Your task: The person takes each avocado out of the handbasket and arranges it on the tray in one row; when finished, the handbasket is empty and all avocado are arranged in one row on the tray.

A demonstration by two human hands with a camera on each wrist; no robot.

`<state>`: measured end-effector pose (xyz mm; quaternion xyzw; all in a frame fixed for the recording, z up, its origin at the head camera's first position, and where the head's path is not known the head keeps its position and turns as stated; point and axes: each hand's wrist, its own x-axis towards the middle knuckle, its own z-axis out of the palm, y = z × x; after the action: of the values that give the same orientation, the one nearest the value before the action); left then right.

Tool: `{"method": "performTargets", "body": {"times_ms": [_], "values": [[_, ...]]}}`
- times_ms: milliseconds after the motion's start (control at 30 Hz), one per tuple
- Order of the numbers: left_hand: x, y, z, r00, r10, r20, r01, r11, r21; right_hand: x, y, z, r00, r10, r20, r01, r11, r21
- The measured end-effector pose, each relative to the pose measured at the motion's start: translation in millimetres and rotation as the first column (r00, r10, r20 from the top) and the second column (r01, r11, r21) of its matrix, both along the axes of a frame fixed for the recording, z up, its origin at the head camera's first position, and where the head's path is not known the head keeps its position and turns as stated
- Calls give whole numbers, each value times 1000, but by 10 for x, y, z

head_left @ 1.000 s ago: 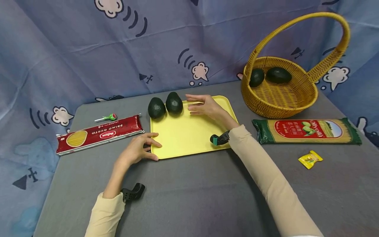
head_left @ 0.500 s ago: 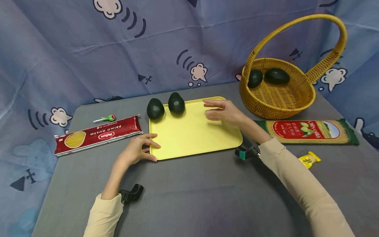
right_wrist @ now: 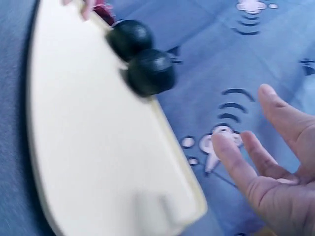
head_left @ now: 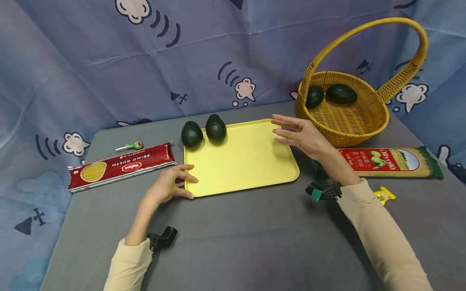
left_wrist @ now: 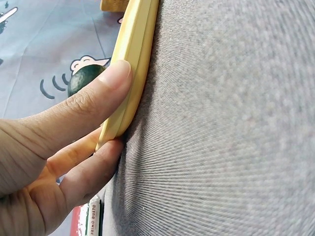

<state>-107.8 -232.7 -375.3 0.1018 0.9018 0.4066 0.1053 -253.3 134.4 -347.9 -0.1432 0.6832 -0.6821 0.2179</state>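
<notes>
A yellow rectangular tray point(head_left: 244, 163) lies on the grey table. Two dark green avocados, one point(head_left: 191, 134) at its back left corner and another point(head_left: 216, 127) just right of it, rest on the tray side by side. My left hand point(head_left: 169, 184) grips the tray's front left corner; in the left wrist view the thumb point(left_wrist: 115, 78) presses its edge while fingertips touch round the corner. My right hand point(head_left: 303, 135) is spread and holds nothing, above the tray's right end near the wicker basket point(head_left: 327, 135). Two more avocados point(head_left: 341, 93) sit inside that basket.
A red spaghetti pack point(head_left: 123, 166) and a lollipop point(head_left: 134, 145) lie left of the tray. On the right are a green-ended pasta pack point(head_left: 393, 161), partly behind my right arm, and a yellow wrapped candy point(head_left: 385, 195). A patterned blue cloth point(head_left: 204, 52) hangs behind the table.
My right hand has moved rightward from beside the avocados, across the tray, to its right end. The left hand stays at the tray's corner, and the avocados have hardly shifted.
</notes>
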Motion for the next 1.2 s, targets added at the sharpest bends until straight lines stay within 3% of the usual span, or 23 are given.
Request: {"method": "performTargets", "body": {"times_ms": [400, 600, 767, 867, 1100, 1200], "values": [[2, -15, -30, 1000, -11, -12, 11, 1000, -12, 10, 631, 247, 998, -68, -9, 66, 989, -136], [-8, -16, -43, 1000, -8, -10, 8, 1000, 4, -120, 970, 344, 980, -183, 78, 194, 965, -175], [-10, -11, -45, 1000, -6, -9, 7, 1000, 11, -342, 1149, 372, 936, -232, 266, 305, 911, -278], [-20, -18, -57, 1000, -4, -12, 5, 1000, 6, -511, 1188, 373, 900, -255, 355, 363, 888, -283], [-31, -31, -74, 1000, 7, -13, -8, 1000, -13, -867, 1188, 331, 817, -377, 437, 479, 865, -149], [-24, -30, -82, 1000, 16, 6, -16, 1000, 1, -957, 1173, 290, 797, -421, 434, 499, 863, -80]]}}
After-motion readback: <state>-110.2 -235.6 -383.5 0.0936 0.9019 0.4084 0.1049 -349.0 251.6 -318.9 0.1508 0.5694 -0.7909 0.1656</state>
